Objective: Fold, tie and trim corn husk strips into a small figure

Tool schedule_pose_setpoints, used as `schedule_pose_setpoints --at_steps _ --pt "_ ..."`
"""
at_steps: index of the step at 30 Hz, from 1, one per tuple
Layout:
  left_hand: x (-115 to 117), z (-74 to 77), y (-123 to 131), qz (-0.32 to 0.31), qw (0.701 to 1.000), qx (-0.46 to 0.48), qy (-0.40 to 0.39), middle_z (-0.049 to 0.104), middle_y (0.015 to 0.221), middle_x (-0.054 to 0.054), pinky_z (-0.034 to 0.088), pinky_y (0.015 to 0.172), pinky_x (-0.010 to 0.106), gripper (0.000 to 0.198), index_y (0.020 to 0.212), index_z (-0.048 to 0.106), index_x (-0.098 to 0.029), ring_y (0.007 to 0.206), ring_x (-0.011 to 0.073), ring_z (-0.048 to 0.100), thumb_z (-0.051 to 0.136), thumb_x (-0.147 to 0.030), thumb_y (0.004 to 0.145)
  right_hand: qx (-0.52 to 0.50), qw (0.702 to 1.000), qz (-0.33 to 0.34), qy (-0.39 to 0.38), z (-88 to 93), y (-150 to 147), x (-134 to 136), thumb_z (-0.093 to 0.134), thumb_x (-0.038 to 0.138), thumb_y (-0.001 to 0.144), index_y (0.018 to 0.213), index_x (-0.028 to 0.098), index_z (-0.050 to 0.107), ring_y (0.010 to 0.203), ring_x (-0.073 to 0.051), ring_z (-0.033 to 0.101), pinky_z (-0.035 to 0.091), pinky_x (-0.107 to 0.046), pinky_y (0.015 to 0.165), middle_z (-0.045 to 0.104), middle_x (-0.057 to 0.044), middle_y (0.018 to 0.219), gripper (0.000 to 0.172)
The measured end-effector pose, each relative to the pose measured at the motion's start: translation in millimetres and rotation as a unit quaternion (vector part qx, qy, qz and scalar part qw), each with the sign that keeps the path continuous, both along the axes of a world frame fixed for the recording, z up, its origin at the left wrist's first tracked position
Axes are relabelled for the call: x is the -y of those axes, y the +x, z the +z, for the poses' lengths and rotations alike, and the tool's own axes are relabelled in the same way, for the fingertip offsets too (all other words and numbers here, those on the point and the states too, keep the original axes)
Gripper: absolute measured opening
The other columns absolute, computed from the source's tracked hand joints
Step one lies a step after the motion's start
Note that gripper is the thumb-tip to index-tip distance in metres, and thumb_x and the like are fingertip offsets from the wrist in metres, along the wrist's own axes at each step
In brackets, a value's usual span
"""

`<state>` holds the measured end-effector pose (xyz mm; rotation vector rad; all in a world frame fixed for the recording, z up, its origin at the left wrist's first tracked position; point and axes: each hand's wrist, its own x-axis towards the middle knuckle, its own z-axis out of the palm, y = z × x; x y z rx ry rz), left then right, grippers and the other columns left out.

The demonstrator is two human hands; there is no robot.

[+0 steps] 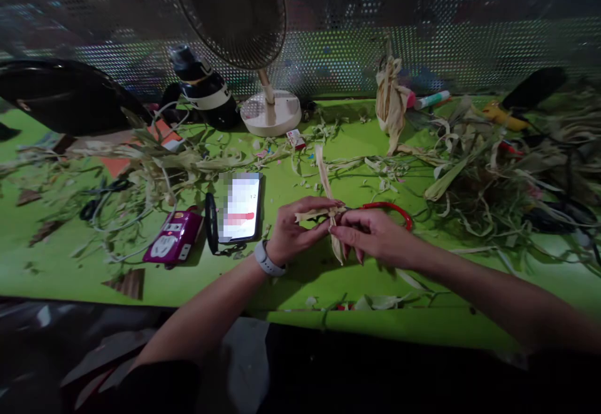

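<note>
Both my hands meet over the green table (291,289), holding strips of dry corn husk (325,173) that cross each other. My left hand (295,226), with a pale watch band on its wrist, pinches the crossing from the left. From the right, my right hand (369,235) has its thumb and fingers closed on the same husk. One strip points up and away, another end hangs below the fingers. Just behind my right hand lies a pair of scissors with red handles (389,207), their blades partly hidden.
A lit phone (241,207) lies left of my hands, beside a purple power strip (173,238). Behind stand a fan (271,113) and a dark bottle (211,101). Husk scraps (451,176) heap up at right; a husk bundle (392,104) stands near the perforated screen (328,51).
</note>
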<state>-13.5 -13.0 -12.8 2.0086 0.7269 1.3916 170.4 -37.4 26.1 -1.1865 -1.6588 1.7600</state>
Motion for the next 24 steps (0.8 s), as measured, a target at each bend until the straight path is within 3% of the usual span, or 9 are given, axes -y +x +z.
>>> schedule_pose_setpoints --at_steps 5,11,15,20,24 --pt "-2 0.2 2 -0.013 0.999 0.029 0.021 0.077 0.087 0.009 0.060 0.077 0.027 0.017 0.091 0.072 -0.015 0.084 0.0164 0.073 0.074 -0.014 0.075 -0.043 0.999 0.001 -0.022 -7.5 -7 9 0.057 0.052 0.086 0.072 0.017 0.057 0.044 -0.006 0.047 0.040 -0.018 0.040 0.057 0.003 0.058 0.037" --pt "-3 2.1 0 -0.022 0.999 0.036 0.026 0.077 0.085 0.009 0.060 0.075 0.027 0.014 0.087 0.071 -0.015 0.080 0.0163 0.074 0.075 -0.014 0.074 -0.047 0.998 0.036 0.008 -9.2 -6 12 0.053 0.046 0.090 0.070 0.018 0.053 0.040 -0.006 0.046 0.038 -0.017 0.038 0.048 0.007 0.050 0.034" --pt "-4 5.4 -6 -0.073 0.997 0.033 -0.014 0.077 0.088 0.011 0.060 0.075 0.028 0.013 0.088 0.071 -0.015 0.083 0.0176 0.074 0.073 -0.017 0.076 -0.036 0.997 0.069 -0.002 -5.1 -3 9 0.052 0.042 0.090 0.070 0.018 0.052 0.041 -0.006 0.048 0.040 -0.018 0.039 0.050 0.006 0.050 0.032" --pt "-4 4.3 -7 -0.077 0.995 0.012 -0.069 0.076 0.091 0.011 0.058 0.079 0.029 0.015 0.090 0.070 -0.015 0.085 0.0182 0.073 0.073 -0.019 0.076 -0.022 0.996 0.086 0.008 -9.5 -2 8 0.051 0.040 0.091 0.072 0.018 0.053 0.042 -0.007 0.051 0.042 -0.019 0.041 0.052 0.006 0.052 0.030" --pt "-8 -1.8 -4 -0.129 0.963 0.061 -0.228 0.074 0.091 0.007 0.056 0.081 0.029 0.035 0.107 0.056 -0.017 0.087 0.0168 0.072 0.073 -0.023 0.077 0.010 0.995 0.091 0.032 -6.4 5 3 0.052 0.046 0.090 0.071 0.017 0.056 0.044 -0.008 0.052 0.042 -0.020 0.043 0.053 0.004 0.053 0.036"
